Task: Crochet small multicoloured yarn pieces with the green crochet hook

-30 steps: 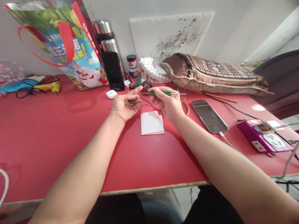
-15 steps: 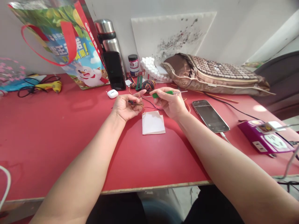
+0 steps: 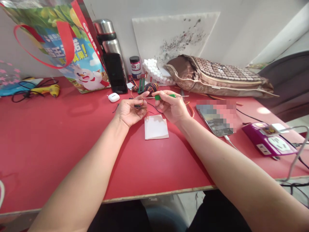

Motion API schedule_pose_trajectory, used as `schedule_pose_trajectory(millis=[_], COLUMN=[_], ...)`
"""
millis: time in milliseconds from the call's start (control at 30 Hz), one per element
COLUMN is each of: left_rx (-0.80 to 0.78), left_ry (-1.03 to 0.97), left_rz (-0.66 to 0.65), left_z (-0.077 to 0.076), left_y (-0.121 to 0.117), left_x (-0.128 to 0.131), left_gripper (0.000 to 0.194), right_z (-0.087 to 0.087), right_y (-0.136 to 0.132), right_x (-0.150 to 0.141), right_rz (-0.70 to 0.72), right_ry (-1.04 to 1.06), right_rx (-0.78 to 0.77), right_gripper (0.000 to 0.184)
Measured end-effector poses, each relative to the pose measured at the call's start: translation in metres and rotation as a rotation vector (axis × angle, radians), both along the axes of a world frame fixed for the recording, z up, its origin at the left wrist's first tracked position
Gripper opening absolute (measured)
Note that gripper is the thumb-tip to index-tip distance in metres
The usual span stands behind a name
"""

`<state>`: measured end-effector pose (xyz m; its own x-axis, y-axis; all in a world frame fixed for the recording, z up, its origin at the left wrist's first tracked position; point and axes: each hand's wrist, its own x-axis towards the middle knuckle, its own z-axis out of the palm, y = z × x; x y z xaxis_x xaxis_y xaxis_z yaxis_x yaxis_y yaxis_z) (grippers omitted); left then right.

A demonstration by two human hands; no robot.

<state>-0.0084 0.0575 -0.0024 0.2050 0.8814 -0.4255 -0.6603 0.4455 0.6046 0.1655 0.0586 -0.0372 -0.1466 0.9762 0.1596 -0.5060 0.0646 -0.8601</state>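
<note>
left hand: left hand (image 3: 132,111), curled palm-up, fingers closed on a small bunch of dark and coloured thread (image 3: 140,105); exact grip on each strand too small to tell.
right hand: right hand (image 3: 173,106), thumb and fingers clamped on the green handle of a thin tool (image 3: 158,97).
tool: held about level above the table, between the hands; one metal end points right past the right hand, the other reaches left to the left fingertips. can't tell if the tip touches thread.
hands: close together, not gripping each other.
under the hands: white paper square (image 3: 156,128) flat on the red table (image 3: 60,145), thin orange strand at its top left corner.
beyond the hands: multicolour yarn ball (image 3: 151,87), green object (image 3: 141,85) beside it, red-labelled jar (image 3: 135,67) behind.
left of the hands: white earbud case (image 3: 113,97); dark phone (image 3: 115,74) propped upright against a steel flask (image 3: 108,35); printed bag (image 3: 82,67); yellow glue gun (image 3: 51,90) farther left.
right of the hands: orange cord (image 3: 192,111) just beside the right hand, then a flat phone (image 3: 207,120), screen partly pixelated, white cable attached; purple power strip (image 3: 262,140) past it.
back right: brown beaded cushion (image 3: 217,75) lying near the wall.
</note>
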Motion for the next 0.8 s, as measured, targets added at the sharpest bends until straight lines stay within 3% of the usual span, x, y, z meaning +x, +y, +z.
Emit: schedule_pose_trajectory(millis=[100,333,600,800], left_rx=[0.076,0.201,0.259,0.306], left_ry=[0.098,0.238,0.227,0.27], left_rz=[0.068,0.143,0.102,0.057], left_z=[-0.003,-0.008,-0.023,-0.027], left_y=[-0.001,-0.001,0.007,0.011], left_x=[0.008,0.013,0.01,0.004], left_gripper=[0.029,0.029,0.008,0.014], right_z=[-0.007,-0.018,-0.012,-0.006], right_y=[0.001,0.002,-0.001,-0.005], right_x=[-0.008,-0.016,-0.018,-0.021], right_rz=[-0.066,-0.056,-0.071,-0.114], right_ry=[0.023,0.133,0.091,-0.012], right_rx=[-0.043,-0.022,-0.001,0.09], right_gripper=[0.028,0.029,0.021,0.009])
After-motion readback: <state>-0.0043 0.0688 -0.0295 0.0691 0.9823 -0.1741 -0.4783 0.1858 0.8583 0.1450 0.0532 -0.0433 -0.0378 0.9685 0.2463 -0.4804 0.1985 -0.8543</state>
